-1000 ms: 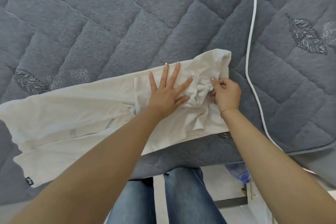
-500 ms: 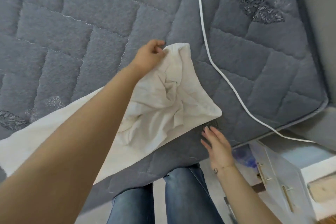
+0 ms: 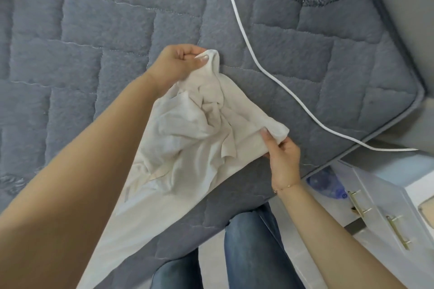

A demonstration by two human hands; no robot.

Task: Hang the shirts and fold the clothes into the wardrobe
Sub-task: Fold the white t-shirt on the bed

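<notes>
Crumpled cream cotton garment (image 3: 187, 143) on grey quilted mattress (image 3: 94, 42), near its edge. Left hand (image 3: 175, 63) + right hand (image 3: 283, 157) each pinching a corner. Risk: lifting w/ bunched middle → creased fold; thin white cable (image 3: 253, 58) just beside could snag.

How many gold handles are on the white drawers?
2. One handle is on the nearer-to-bed drawer front beside the mattress corner, the other handle is just right of it and lower in the picture. More may be hidden past the edge.
</notes>
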